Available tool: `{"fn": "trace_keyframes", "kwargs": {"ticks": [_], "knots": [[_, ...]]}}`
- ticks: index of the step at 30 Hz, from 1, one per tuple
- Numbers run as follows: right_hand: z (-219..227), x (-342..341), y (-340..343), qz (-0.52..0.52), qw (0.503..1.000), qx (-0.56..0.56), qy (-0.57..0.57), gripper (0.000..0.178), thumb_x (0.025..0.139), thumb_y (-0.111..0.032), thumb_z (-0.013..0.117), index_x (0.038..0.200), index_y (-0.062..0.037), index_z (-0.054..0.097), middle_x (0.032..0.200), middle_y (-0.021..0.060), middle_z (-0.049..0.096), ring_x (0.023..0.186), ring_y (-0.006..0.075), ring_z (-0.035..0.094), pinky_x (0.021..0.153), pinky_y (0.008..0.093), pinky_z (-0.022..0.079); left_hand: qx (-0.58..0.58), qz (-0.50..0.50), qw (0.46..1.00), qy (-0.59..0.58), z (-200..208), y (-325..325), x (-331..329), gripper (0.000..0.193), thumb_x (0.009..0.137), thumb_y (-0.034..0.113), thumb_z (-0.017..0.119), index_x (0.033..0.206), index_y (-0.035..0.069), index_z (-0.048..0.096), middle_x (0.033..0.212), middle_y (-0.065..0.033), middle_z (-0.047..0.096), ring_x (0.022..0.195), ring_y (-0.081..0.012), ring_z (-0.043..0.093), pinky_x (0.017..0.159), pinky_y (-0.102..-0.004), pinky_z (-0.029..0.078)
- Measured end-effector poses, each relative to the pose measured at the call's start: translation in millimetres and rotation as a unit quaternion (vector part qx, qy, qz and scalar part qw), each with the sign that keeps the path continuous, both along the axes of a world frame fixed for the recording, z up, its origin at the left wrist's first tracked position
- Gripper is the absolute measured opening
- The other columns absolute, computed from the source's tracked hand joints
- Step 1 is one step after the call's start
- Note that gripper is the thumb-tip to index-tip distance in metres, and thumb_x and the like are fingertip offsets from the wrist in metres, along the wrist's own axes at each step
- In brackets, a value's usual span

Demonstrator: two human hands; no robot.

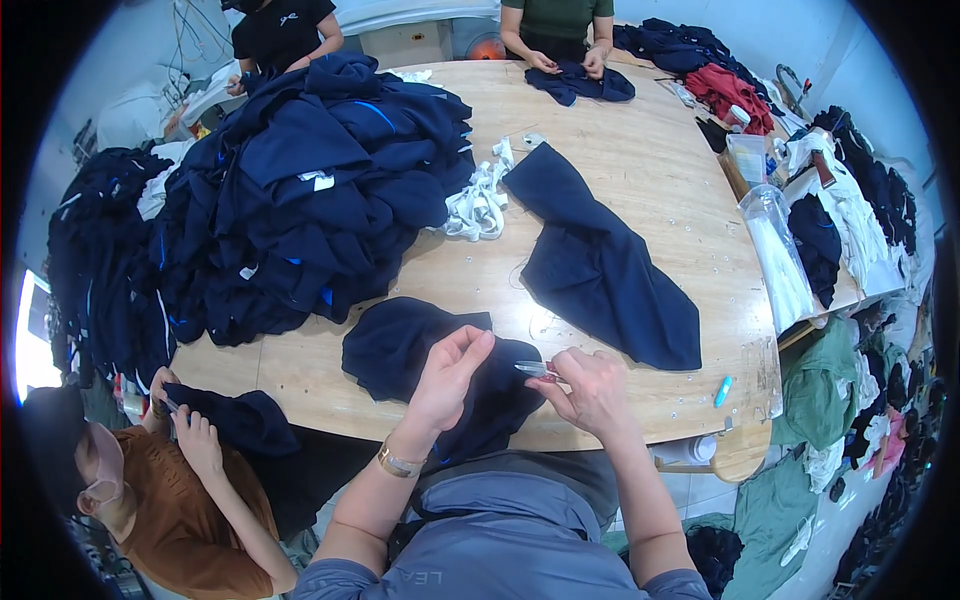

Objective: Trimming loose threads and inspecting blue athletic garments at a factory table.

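Note:
Just in front of me, a navy garment (pixel 390 345) lies bunched across the table's near edge and hangs down toward my lap. Above it, my left hand (pixel 448 375) is raised with thumb and forefinger pinched; anything between them is too fine to make out. My right hand (pixel 592 390) is closed around small thread snips (pixel 530 369), whose blades point left toward my left hand. The blades are apart from the cloth's surface, as far as I can tell. A second navy garment (pixel 610 265) lies spread out beyond my right hand, untouched.
A tall heap of navy garments (pixel 310 200) covers the table's left side, with white strips (pixel 478 205) beside it. A turquoise cutter or marker (pixel 722 391) lies near the right edge. Co-workers handle dark cloth at left and far side. Clothes and plastic bags (pixel 778 250) crowd the right.

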State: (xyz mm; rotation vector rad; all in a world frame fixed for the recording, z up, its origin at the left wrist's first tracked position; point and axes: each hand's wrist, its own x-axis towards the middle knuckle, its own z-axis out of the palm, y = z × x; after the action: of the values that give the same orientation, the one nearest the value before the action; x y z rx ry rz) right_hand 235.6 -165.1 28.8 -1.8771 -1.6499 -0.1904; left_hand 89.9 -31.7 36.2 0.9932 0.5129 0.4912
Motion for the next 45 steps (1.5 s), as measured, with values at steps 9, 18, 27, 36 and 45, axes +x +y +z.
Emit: {"fn": "trace_keyframes", "kwargs": {"ticks": [9, 18, 27, 36, 45], "knots": [[1.7, 0.2, 0.9, -0.009, 0.999, -0.001, -0.033, 0.037, 0.075, -0.044, 0.066, 0.065, -0.0122, 0.049, 0.054, 0.0022, 0.047, 0.046, 0.0182, 0.049, 0.046, 0.0296, 0.036, 0.028, 0.000, 1.000, 0.005, 1.5, -3.4, 1.1, 0.012, 0.091, 0.014, 0.054, 0.085, 0.004, 0.057, 0.080, 0.0038, 0.054, 0.075, -0.0020, 0.045, 0.071, -0.0172, 0.036], [-2.2, 1.1, -1.2, -0.021, 1.000, -0.008, -0.006, 0.031, 0.071, -0.034, 0.072, 0.065, -0.0102, 0.052, 0.058, 0.0027, 0.051, 0.050, 0.0198, 0.051, 0.048, 0.0306, 0.037, 0.000, 0.020, 1.000, 0.000, -0.8, -2.3, 2.8, 0.011, 0.089, 0.014, 0.057, 0.085, 0.004, 0.058, 0.079, 0.0039, 0.055, 0.074, -0.0019, 0.045, 0.070, -0.0173, 0.036], [-3.1, -3.7, 1.4, -0.009, 1.000, -0.007, 0.002, 0.033, 0.071, -0.036, 0.071, 0.066, -0.0101, 0.051, 0.058, 0.0032, 0.050, 0.049, 0.0206, 0.051, 0.048, 0.0313, 0.036, -0.023, 0.020, 1.000, -0.003, -3.7, -1.4, 1.9, 0.009, 0.087, 0.012, 0.061, 0.085, 0.003, 0.061, 0.078, 0.0024, 0.059, 0.070, -0.0015, 0.049, 0.067, -0.0162, 0.039], [-2.6, -3.3, 3.9, -0.003, 1.000, 0.015, -0.006, 0.037, 0.074, -0.043, 0.067, 0.065, -0.0113, 0.049, 0.055, 0.0028, 0.047, 0.046, 0.0192, 0.049, 0.047, 0.0300, 0.036, -0.008, 0.016, 1.000, 0.005, -2.1, -1.9, 1.9, 0.008, 0.086, 0.009, 0.061, 0.087, 0.001, 0.060, 0.079, 0.0006, 0.061, 0.067, -0.0015, 0.052, 0.063, -0.0149, 0.039], [1.3, -3.2, 1.3, -0.006, 1.000, -0.008, -0.007, 0.032, 0.071, -0.035, 0.071, 0.065, -0.0105, 0.051, 0.056, 0.0029, 0.049, 0.048, 0.0206, 0.050, 0.048, 0.0309, 0.036, 0.030, 0.020, 0.999, 0.015, 0.7, -2.6, 1.1, 0.010, 0.087, 0.012, 0.060, 0.087, 0.001, 0.060, 0.076, 0.0025, 0.059, 0.065, -0.0010, 0.048, 0.061, -0.0148, 0.037]]}}
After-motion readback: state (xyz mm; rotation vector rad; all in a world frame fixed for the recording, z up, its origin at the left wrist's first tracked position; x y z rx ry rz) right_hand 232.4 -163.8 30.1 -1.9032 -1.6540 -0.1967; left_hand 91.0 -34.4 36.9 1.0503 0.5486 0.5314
